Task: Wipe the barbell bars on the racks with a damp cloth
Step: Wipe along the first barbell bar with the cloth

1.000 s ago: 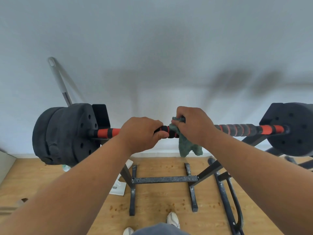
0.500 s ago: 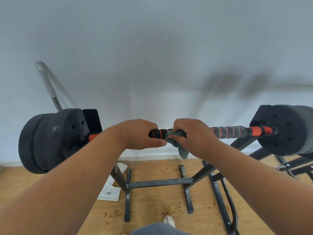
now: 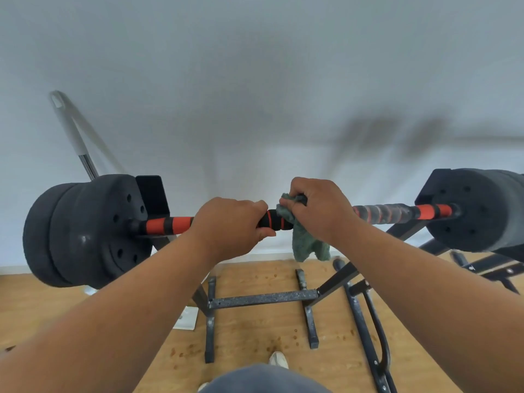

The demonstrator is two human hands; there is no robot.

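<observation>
On the rack, two hands clamp one barbell bar (image 3: 391,212), right (image 3: 320,211) around one cloth (image 3: 307,245), left (image 3: 232,225) apparently bare.

cloth (image 3: 307,242) on bar (image 3: 397,214), rack (image 3: 261,299) below

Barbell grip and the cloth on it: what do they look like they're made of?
The barbell grip looks like soft foam or rubber sleeving, matte, in black and orange bands with ribbed swellings. The cloth looks like green terry or microfibre: fuzzy nap, limp folds hanging below the right hand. Whether it is damp cannot be told.
</observation>
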